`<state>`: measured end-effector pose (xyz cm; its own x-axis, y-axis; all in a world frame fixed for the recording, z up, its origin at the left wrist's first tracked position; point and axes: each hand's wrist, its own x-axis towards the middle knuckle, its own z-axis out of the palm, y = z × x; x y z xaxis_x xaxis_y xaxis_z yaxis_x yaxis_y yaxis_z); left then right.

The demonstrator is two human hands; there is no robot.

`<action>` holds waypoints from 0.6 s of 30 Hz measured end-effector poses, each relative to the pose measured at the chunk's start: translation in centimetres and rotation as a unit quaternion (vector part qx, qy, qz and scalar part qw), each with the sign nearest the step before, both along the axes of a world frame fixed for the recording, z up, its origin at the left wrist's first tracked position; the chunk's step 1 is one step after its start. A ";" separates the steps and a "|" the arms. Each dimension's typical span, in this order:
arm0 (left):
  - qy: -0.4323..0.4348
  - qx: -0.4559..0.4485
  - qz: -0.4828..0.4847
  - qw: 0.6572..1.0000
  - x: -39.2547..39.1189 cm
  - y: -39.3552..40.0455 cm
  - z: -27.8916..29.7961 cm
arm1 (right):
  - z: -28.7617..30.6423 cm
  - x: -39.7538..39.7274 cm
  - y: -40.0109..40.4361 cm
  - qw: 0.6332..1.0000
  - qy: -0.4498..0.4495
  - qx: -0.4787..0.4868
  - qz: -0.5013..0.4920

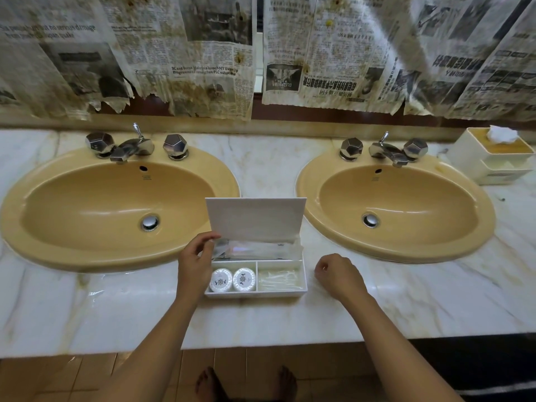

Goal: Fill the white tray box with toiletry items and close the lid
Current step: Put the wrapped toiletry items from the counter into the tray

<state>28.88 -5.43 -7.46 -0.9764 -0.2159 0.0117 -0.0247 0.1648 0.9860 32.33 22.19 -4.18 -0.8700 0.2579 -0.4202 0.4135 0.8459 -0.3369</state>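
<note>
At the left of the frame an oval mustard-yellow ceramic basin [116,210] is sunk into the white veined marble counter [87,309], with faceted chrome taps [132,146] at its back edge. Stained newspaper sheets [203,53] hang across the top of the frame. Just right of that basin, near lower centre, the left hand [195,262] lies against the left end of the white plastic tray box [255,294], its fingers curled and pinching the end of the clear-wrapped long packets [261,249] in the back compartment. The white hinged lid [256,217] stands upright behind them. In the front left compartment two round white wrapped soaps [232,280] lie side by side, touching; the front right compartment holds pale thin items [280,278], too faint to identify. Just beside the box's right end, the right hand [338,275] rests on the counter, fingers loosely curled, gripping nothing. Further right is a second yellow basin [397,210], and at the far right a cream tissue box [493,155].
</note>
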 end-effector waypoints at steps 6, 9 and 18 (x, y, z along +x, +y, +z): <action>0.001 0.003 0.001 1.000 0.0 0.0 0.0 | 1.9 -0.7 -0.2 0.992 0.087 -0.085 -0.025; 0.000 0.005 0.002 1.000 0.0 0.0 0.0 | 3.9 -1.1 -0.7 0.980 0.169 -0.102 -0.039; -0.007 0.010 0.005 1.000 -0.1 -0.1 -0.2 | 8.3 -1.7 -5.7 0.947 0.273 -0.139 0.093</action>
